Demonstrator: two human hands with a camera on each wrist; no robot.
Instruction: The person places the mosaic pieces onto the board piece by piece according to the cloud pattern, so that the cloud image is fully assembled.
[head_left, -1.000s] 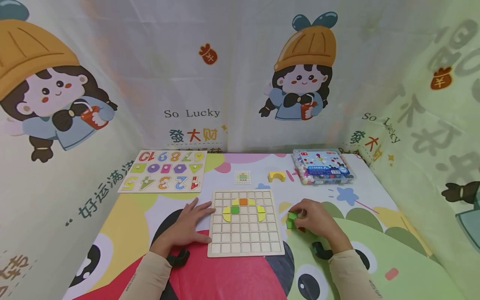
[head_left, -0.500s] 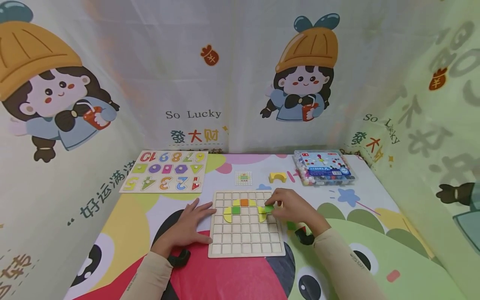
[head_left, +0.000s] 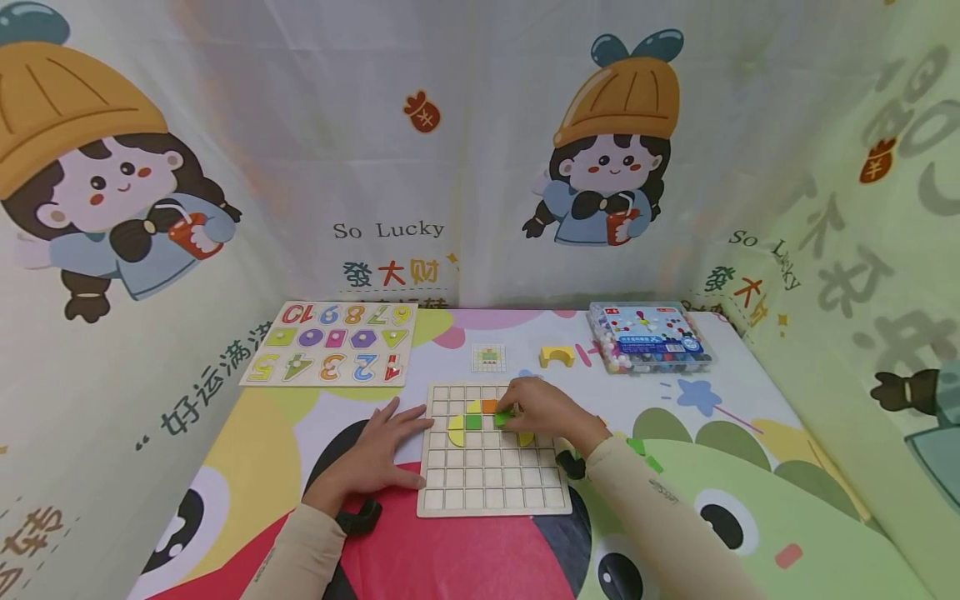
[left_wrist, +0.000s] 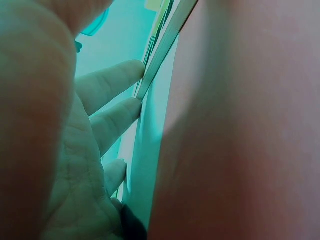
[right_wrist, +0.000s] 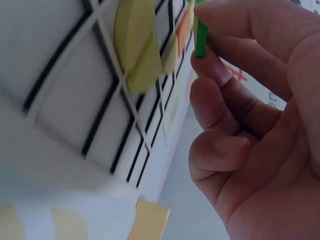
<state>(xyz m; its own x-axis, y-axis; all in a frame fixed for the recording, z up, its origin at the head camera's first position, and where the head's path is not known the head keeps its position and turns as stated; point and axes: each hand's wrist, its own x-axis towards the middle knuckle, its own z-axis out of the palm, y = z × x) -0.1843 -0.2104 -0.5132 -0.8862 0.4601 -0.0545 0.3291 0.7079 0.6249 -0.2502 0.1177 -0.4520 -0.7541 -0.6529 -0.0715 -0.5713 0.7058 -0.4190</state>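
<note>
"So Lucky" and the characters 發大财 are printed on the cartoon cloth walls behind a patterned table (head_left: 247, 467). At the table's centre a wooden grid board (head_left: 491, 479) is laid. A green tile (head_left: 502, 418) is pinched in the curled fingers of the right hand (head_left: 543, 410) over the board's upper rows, beside an orange tile (head_left: 489, 406). The left hand (head_left: 378, 454) is pressed flat, fingers straight, against the board's 9 o'clock edge. At 11 o'clock a number puzzle (head_left: 330, 342) reading 1 to 10 is seen.

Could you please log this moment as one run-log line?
left hand: flat, steadying grid board | right hand: pinching green tile over board
</note>
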